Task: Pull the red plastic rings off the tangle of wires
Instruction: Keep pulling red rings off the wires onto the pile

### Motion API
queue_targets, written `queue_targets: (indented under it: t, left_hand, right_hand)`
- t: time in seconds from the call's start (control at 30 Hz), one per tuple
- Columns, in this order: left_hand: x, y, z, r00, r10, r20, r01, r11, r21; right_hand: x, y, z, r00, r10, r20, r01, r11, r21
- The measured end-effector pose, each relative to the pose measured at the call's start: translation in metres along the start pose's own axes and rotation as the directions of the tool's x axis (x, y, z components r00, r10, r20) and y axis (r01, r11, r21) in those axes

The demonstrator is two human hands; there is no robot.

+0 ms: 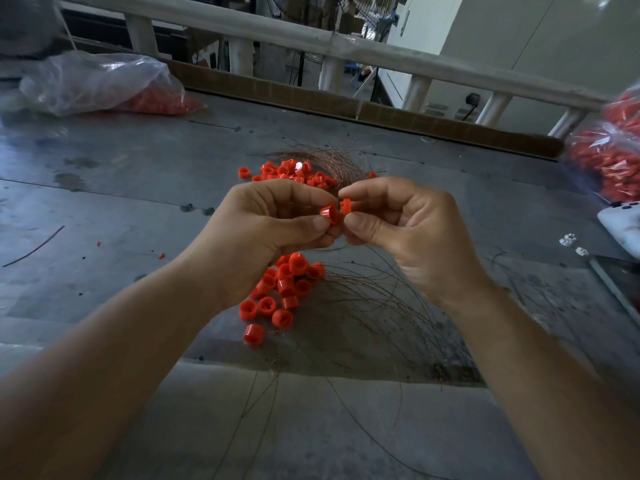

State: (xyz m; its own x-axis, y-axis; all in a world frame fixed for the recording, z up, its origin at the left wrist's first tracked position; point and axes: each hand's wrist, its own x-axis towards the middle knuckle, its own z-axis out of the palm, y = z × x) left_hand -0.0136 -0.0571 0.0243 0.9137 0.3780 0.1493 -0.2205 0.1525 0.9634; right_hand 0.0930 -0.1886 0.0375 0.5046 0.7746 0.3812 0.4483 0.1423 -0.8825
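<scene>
Here, the grey metal worktable [104, 202] fills most of the view, with a pale railing [311, 36] along its far side. Two clear plastic bags of red parts lie on it: one at the far left [97, 83], one at the right edge [609, 157].

The tangle of thin copper-coloured wires [381, 306] lies on the table in long arcs below the right forearm, some strands running off the near edge. A second sheaf shows just beyond the hands.

Both bare forearms reach in from the near side and meet in the middle, raised above the table. The left hand [263, 230] has its fingers curled, the thumb and fingertips pinching one red plastic ring [329, 213]. The right hand [408, 223] is curled the same way, its thumb and forefinger pinching a second red piece [345, 205]. The two pieces sit just beside each other; whether they touch I cannot tell.

Loose red plastic rings lie in two heaps. The near heap [284, 289], about twenty, lies below the left hand at the wires' left edge. The far heap [291, 173] is too crowded to count exactly and sits against the far sheaf.

Two small white parts [568, 241] lie at the right, and one stray dark wire [34, 245] at the left.
</scene>
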Motion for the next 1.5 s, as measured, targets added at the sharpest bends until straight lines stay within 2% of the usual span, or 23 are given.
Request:
queue_targets:
  t: [0.27, 0.53, 1.17, 1.37, 1.43, 1.5]
  left_hand:
    - [-0.0002, 0.001, 0.0015, 1.0, 0.003, -0.02, -0.003, 1.0, 0.017]
    - [-0.0005, 0.0, 0.002, 0.999, 0.002, -0.035, 0.0, 0.999, 0.052]
    - [-0.0017, -0.0027, 0.0019, 1.0, -0.017, -0.003, 0.017, 0.995, 0.097]
    - [-0.0033, -0.0033, 0.0017, 1.0, 0.024, 0.014, -0.026, 0.979, 0.2]
    - [-0.0035, -0.0038, 0.0007, 0.999, 0.023, 0.027, -0.029, 0.969, 0.245]
    - [-0.0035, -0.0037, -0.0002, 0.999, -0.002, 0.039, -0.007, 0.976, 0.216]
  right_hand:
    - [0.0003, 0.0001, 0.0004, 1.0, -0.008, -0.024, 0.008, 1.0, -0.025]
    - [-0.0011, 0.0041, 0.005, 0.995, -0.099, -0.031, 0.089, 0.971, -0.222]
    - [-0.0052, 0.0014, 0.0055, 0.988, -0.15, -0.043, 0.135, 0.958, -0.251]
    - [-0.0053, 0.0025, 0.0064, 0.967, -0.254, 0.01, 0.232, 0.866, -0.444]
    - [-0.0048, 0.0036, 0.0057, 0.966, -0.256, 0.037, 0.244, 0.854, -0.459]
    - [-0.0047, 0.0039, 0.0045, 0.969, -0.243, 0.034, 0.234, 0.875, -0.424]
